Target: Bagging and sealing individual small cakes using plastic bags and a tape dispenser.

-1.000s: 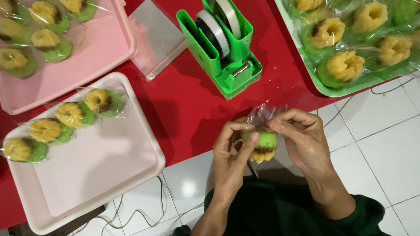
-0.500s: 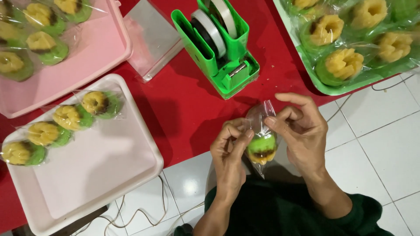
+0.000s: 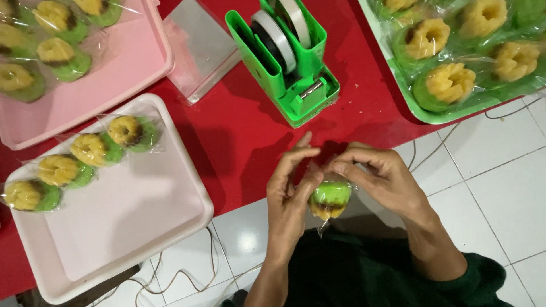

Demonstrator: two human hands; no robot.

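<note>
Both hands hold one small green and yellow cake (image 3: 330,200) inside a clear plastic wrapper, just off the near edge of the red table (image 3: 239,136). My left hand (image 3: 290,196) grips its left side with thumb and fingers. My right hand (image 3: 381,179) pinches the wrapper's top from the right. A green tape dispenser (image 3: 287,57) with two tape rolls stands on the table straight beyond the hands.
A pale pink tray (image 3: 131,227) at the left carries several wrapped cakes along its far edge. Another pink tray (image 3: 114,74) with wrapped cakes lies behind it. A green tray (image 3: 421,111) of cakes sits at the right. Clear bags (image 3: 202,51) lie stacked beside the dispenser. Cables run over the white floor tiles.
The loose top of the wrapper has been folded down over the cake. Both hands have closed in tighter around it and shifted slightly.
</note>
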